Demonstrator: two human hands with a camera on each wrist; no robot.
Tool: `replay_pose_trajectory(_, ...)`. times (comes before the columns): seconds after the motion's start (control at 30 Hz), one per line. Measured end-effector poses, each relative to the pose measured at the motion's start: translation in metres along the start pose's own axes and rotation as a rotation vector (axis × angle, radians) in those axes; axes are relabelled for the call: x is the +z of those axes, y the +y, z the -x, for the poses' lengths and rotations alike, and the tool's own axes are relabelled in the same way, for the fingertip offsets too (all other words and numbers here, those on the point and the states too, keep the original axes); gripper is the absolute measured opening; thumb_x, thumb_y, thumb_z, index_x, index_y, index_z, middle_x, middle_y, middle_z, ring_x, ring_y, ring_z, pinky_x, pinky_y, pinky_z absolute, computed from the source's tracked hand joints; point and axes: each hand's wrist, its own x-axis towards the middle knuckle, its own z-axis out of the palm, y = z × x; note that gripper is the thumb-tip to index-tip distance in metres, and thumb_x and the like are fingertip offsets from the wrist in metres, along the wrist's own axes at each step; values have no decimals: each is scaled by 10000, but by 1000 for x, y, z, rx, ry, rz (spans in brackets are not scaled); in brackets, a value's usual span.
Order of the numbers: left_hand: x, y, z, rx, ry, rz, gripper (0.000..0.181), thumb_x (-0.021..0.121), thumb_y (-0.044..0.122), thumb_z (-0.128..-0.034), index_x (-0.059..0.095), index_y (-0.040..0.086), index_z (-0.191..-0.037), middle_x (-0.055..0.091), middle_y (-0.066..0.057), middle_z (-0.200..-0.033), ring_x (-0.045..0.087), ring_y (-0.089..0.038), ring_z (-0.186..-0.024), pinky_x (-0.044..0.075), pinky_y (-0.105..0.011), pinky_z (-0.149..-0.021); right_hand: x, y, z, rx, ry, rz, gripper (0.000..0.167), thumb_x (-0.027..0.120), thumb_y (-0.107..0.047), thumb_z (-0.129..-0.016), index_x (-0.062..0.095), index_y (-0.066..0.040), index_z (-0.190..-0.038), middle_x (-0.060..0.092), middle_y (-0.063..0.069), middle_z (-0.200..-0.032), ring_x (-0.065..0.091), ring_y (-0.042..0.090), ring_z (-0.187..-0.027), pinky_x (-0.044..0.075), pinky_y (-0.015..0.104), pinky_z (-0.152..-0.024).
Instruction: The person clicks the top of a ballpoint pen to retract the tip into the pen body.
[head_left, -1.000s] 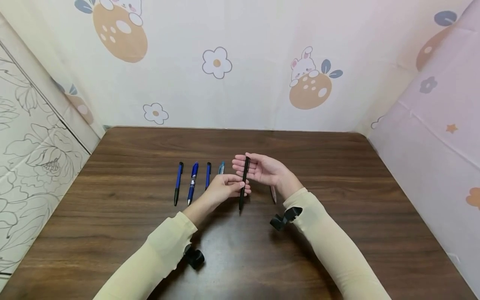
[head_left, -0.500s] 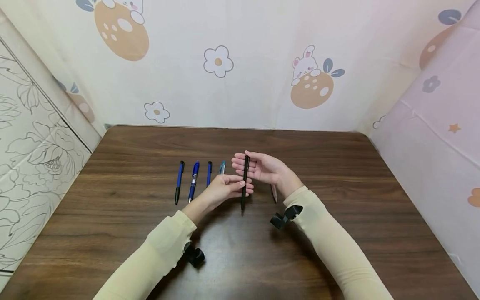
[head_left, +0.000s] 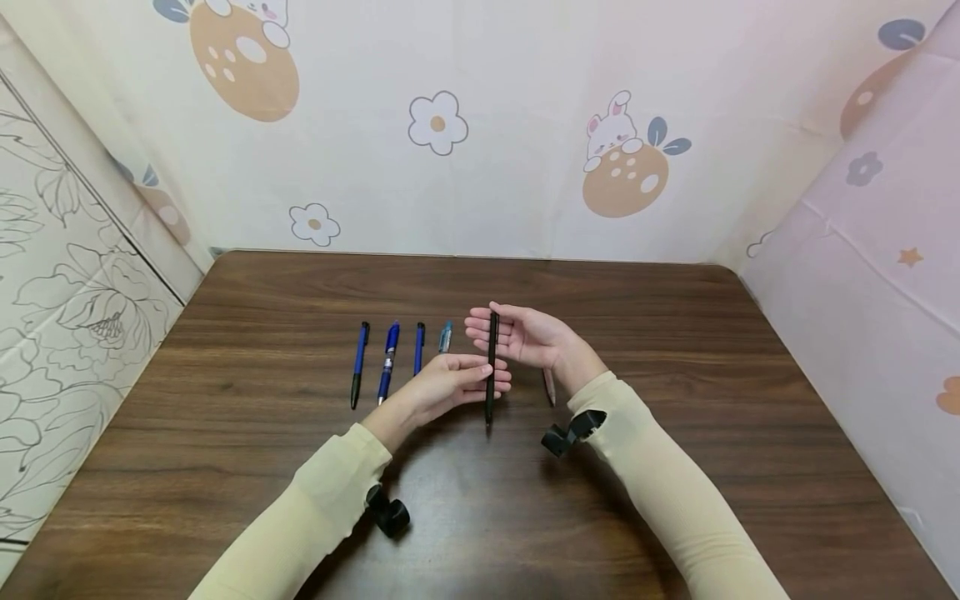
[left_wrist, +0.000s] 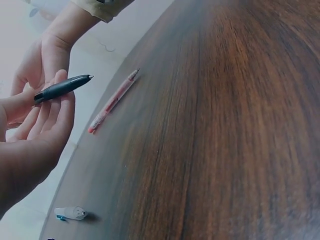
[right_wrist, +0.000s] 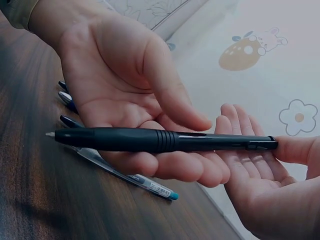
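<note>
A black click pen [head_left: 491, 400] is held above the table, roughly upright in the head view. My left hand [head_left: 446, 387] grips it near its middle, thumb on top and fingers beneath. At the pen's far end, my right hand [head_left: 538, 340] has its palm turned up and its fingers stretched out. The right wrist view shows the right thumb [right_wrist: 295, 150] touching the clip end of the pen. There the metal point sticks out of the other end. In the left wrist view, the pen's tip half [left_wrist: 62, 89] juts beyond the left fingers.
Left of the hands lie a blue-and-black pen [head_left: 359, 367], a blue pen [head_left: 387, 364], another blue pen [head_left: 418, 350] and a clear teal pen [head_left: 446, 337], partly covered. A pinkish clear pen [left_wrist: 112, 103] lies right. A patterned cloth [head_left: 510, 167] hangs behind the table [head_left: 480, 533].
The lower end of the black pen has swung slightly right, leaving it more upright. My left hand has shifted a little right along with it; the right hand has barely moved.
</note>
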Motion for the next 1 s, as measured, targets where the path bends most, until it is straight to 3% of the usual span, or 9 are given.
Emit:
replay_pose_trajectory(0.1,1,1,-1,0,-2,7,363,478,31,-990,477,-120,-1320,707,-37,-1028,695,-110,-966,531,-350,-997,0,0,0,0,-2,-10,346,364,-240,-1053,643,-41,-1102,734,78,-1031,702,163,-974,570,279,-887)
replay_pose_trajectory(0.17,1,2,-1,-2,0,8,361,485,15,-981,479,-125,-1315,709,-32,-1012,698,-110,-953,535,-350,-991,-1,-1,0,-3,-11,-11,356,364,-241,-1053,665,-51,-1059,732,78,-1036,702,162,-976,570,278,-888)
replay_pose_trajectory(0.37,2,3,-2,-1,16,-4,373,500,6,-971,477,-135,-1316,710,-40,-1013,700,-109,-943,533,-359,-994,-2,0,-1,-6,-17,-24,344,366,-246,-1053,641,-42,-1087,731,80,-1043,701,164,-979,570,281,-890)
replay_pose_trajectory(0.73,7,2,-3,26,126,-23,357,526,-12,-956,502,-164,-1278,724,-116,-1007,712,-119,-867,558,-379,-941,-2,3,-2,-16,-14,-7,334,361,-244,-1054,586,-25,-1170,731,75,-1052,703,169,-975,566,282,-891)
replay_pose_trajectory(0.9,9,5,-2,17,139,-31,352,523,-23,-953,504,-174,-1271,723,-84,-951,712,-113,-835,560,-384,-934,-3,4,-1,-12,-8,-1,397,359,-231,-1054,451,11,-1356,734,74,-1037,702,166,-975,566,279,-890)
replay_pose_trajectory(1.0,11,4,-1,11,141,-36,348,524,-23,-953,507,-180,-1263,724,-68,-923,712,-114,-820,556,-397,-938,-5,5,-1,-4,-18,-13,374,351,-224,-1056,509,4,-1307,735,75,-1029,702,166,-975,566,277,-891)
